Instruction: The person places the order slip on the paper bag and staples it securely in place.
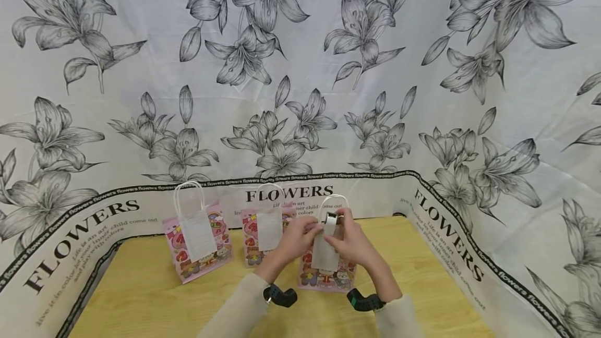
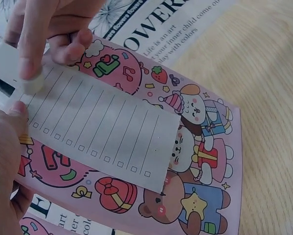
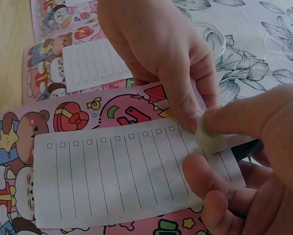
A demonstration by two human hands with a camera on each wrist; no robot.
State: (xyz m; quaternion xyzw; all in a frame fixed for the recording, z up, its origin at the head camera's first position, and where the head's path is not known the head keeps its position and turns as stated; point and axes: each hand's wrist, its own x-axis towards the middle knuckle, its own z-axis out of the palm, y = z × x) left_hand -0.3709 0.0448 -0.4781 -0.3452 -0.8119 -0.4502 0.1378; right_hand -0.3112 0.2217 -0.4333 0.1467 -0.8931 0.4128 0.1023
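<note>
The rightmost pink cartoon gift bag [image 1: 324, 279] stands on the table with a lined checklist sheet [image 2: 102, 127] lying against its front. At the bag's top edge my left hand [image 1: 296, 238] pinches the bag and the sheet, its thumb on the paper's upper end. My right hand [image 1: 354, 244] grips a small white stapler [image 1: 331, 219] across that same edge. Fingers of this hand press near the stapler's rounded white end, which lies over the top of the sheet. The bag's white handle [image 1: 334, 196] loops up behind both hands.
Two similar pink bags stand to the left, a far-left bag [image 1: 182, 265] and a middle bag [image 1: 252, 255], each with a white sheet on its front. A flower-printed cloth [image 1: 281, 87] hangs behind and around the wooden table [image 1: 141, 296].
</note>
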